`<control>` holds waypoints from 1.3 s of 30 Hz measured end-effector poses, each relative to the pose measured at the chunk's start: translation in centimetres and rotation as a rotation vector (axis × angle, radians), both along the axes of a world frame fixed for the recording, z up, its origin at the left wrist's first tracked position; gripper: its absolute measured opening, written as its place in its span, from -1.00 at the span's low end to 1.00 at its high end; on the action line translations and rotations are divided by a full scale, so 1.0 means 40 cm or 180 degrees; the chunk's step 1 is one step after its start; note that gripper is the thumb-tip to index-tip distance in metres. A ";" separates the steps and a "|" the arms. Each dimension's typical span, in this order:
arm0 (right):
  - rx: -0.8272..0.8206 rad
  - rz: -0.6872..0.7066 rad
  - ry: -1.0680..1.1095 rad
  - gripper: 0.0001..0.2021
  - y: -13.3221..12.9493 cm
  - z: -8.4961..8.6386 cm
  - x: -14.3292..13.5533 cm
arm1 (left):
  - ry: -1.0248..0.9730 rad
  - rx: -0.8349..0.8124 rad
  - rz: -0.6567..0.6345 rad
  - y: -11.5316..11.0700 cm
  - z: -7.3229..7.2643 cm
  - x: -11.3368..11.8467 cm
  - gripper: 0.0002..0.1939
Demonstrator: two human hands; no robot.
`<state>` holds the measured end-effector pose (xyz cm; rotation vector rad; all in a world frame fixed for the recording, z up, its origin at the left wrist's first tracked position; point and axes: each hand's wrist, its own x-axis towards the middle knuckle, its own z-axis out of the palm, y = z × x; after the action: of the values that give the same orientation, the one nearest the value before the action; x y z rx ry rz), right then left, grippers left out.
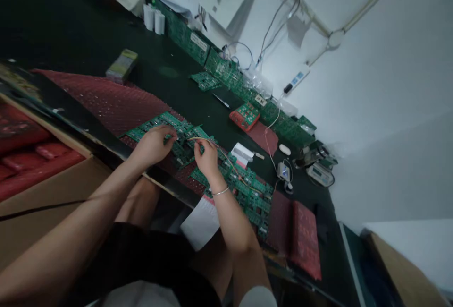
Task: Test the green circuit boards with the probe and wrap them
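My left hand is closed in a pinch low over the green circuit boards along the table's front edge. What its fingertips hold, if anything, is too small to make out. To the right, my right hand pinches a thin pale cable near its end. That cable runs over the back of the hand and on across more green circuit boards at the right. Between the two hands a circuit board lies flat. Red bubble wrap spreads under and beside the boards.
Behind the boards lie a pen, a red-wrapped circuit board stack and a small white device. A green partition runs along the wall. A red bubble-wrap packet is at the right, a cardboard box at the lower left.
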<state>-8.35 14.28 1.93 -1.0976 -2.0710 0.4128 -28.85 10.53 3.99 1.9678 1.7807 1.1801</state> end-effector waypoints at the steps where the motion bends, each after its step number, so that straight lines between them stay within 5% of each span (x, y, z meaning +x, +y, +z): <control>1: 0.0003 -0.0059 0.0015 -0.76 -0.002 0.002 -0.004 | 0.0003 0.0051 -0.0100 -0.002 -0.012 0.000 -0.69; 4: -0.0145 0.0161 0.0134 -0.58 -0.004 0.008 -0.024 | -0.0036 0.0118 -0.0204 -0.023 -0.054 0.009 -0.69; 7: -0.0334 0.0444 0.0395 -0.64 -0.002 0.019 -0.052 | 0.0081 0.0089 -0.0208 -0.062 -0.090 0.022 -0.75; 12: -0.0139 -0.0121 0.1042 -0.63 -0.003 0.043 -0.045 | 0.0318 0.0021 -0.0142 -0.100 -0.112 0.016 -0.76; 15: -0.0214 -0.0403 0.1297 -0.60 0.001 0.032 -0.010 | 0.0302 0.0062 -0.0097 -0.063 -0.095 0.007 -0.71; 20: -0.0443 -0.0602 0.1677 -0.59 0.026 -0.026 0.024 | 0.0477 -0.0233 0.0089 0.078 -0.051 0.029 -0.67; 24: -0.0565 -0.0615 0.1692 -0.60 0.039 -0.055 0.028 | 0.0651 -0.0450 0.0233 0.145 -0.056 0.060 -0.70; 31: -0.0575 -0.0599 0.1484 -0.61 0.039 -0.068 0.035 | 0.0676 -0.0506 0.0484 0.145 -0.094 0.078 -0.64; 39: -0.0578 -0.0559 0.1498 -0.58 0.036 -0.066 0.038 | 0.0590 -0.0429 0.0661 0.120 -0.078 0.108 -0.71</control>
<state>-6.84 15.72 -0.72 -1.1473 -1.5359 0.7068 -24.53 15.34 0.87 1.9055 2.1410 0.9298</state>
